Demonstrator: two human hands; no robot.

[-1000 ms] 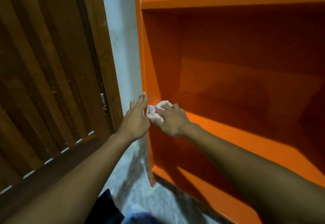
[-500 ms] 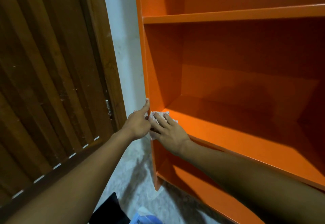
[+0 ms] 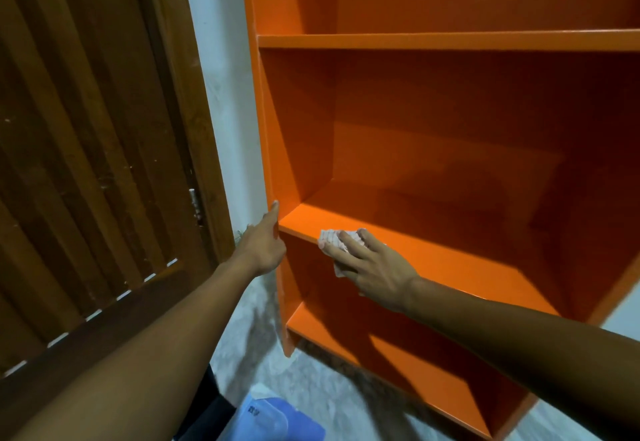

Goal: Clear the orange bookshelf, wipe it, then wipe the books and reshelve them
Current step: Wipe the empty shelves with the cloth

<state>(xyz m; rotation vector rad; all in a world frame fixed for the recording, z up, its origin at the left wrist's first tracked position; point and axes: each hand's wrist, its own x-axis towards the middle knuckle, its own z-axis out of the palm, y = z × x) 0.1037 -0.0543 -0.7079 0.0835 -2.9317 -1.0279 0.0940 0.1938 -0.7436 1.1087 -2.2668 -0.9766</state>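
Note:
The orange bookshelf (image 3: 450, 42) fills the right of the view, and its visible shelves hold no books. My right hand (image 3: 370, 264) presses a small white cloth (image 3: 330, 237) flat onto the front edge of the middle shelf board, fingers spread over it. My left hand (image 3: 265, 243) rests against the outer face of the shelf's left side panel, with the forefinger pointing up along its front edge. No books are in view.
A dark wooden slatted door (image 3: 86, 163) stands at the left, with a strip of white wall (image 3: 225, 111) between it and the shelf. A blue plastic object (image 3: 277, 420) lies on the mottled grey floor below me.
My right hand has slid the cloth rightward along the shelf's front edge, away from the left corner. My left hand stays on the side panel. The view has tilted upward.

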